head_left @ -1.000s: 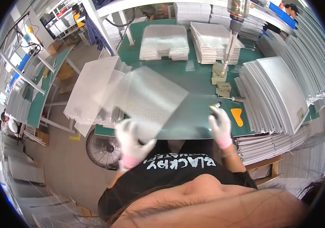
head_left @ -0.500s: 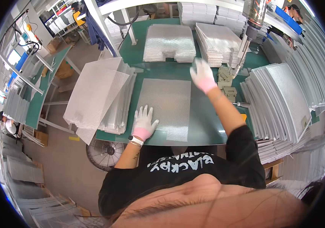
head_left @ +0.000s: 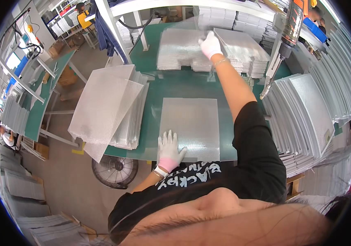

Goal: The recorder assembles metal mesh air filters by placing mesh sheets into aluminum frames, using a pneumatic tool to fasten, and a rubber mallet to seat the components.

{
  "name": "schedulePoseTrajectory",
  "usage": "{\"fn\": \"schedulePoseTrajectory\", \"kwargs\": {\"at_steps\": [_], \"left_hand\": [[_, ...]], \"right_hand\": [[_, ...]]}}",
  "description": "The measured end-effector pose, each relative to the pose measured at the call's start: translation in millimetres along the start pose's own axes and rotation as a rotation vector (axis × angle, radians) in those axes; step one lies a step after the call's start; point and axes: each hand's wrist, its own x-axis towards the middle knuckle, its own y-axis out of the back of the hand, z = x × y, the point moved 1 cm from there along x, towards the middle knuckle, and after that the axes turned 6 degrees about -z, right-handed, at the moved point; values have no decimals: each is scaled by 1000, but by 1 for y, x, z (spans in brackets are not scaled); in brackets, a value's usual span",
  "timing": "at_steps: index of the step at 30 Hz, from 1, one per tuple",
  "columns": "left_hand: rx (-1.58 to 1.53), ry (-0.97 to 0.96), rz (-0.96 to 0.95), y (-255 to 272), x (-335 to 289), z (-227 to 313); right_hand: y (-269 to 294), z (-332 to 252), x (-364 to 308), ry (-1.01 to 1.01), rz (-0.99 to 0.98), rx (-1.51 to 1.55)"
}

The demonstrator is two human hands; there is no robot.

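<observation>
My left hand (head_left: 170, 151), in a white glove with a pink cuff, lies flat with fingers stretched out on the left near corner of a translucent textured plastic sheet (head_left: 192, 123). That sheet rests on the green tabletop (head_left: 153, 92) in front of me. My right hand (head_left: 211, 44), gloved alike, reaches to the far side of the table. Its fingers are curled at the right edge of a stack of similar notched sheets (head_left: 179, 51). A blurred see-through sheet (head_left: 179, 28) rises over that stack and seems pinched in the fingers.
Another stack of sheets (head_left: 243, 49) sits right of the notched one. A tall, skewed stack (head_left: 101, 102) stands at the left table edge, and leaning panels (head_left: 302, 110) at the right. A power screwdriver (head_left: 292, 28) hangs at upper right. A floor fan (head_left: 115, 169) is below the table.
My right hand has moved up and left onto the notched stack, and its fingers have closed. The sheet under my left hand has shifted nearer and right in view, with that hand staying on it.
</observation>
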Motion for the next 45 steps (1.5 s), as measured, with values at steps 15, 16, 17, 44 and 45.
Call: {"fn": "schedulePoseTrajectory", "kwargs": {"at_steps": [15, 16, 17, 44, 45], "left_hand": [[-1753, -66, 209, 78, 17, -33], [-1762, -54, 181, 79, 16, -24], [-1281, 111, 145, 79, 10, -19], [-270, 193, 136, 15, 22, -18], [-271, 189, 137, 14, 22, -19]], "right_hand": [[82, 47, -343, -2, -177, 497], [80, 52, -364, -32, -188, 433], [74, 56, -376, -40, -168, 390], [36, 99, -409, -15, -226, -136], [36, 98, -409, -15, -222, -138]]}}
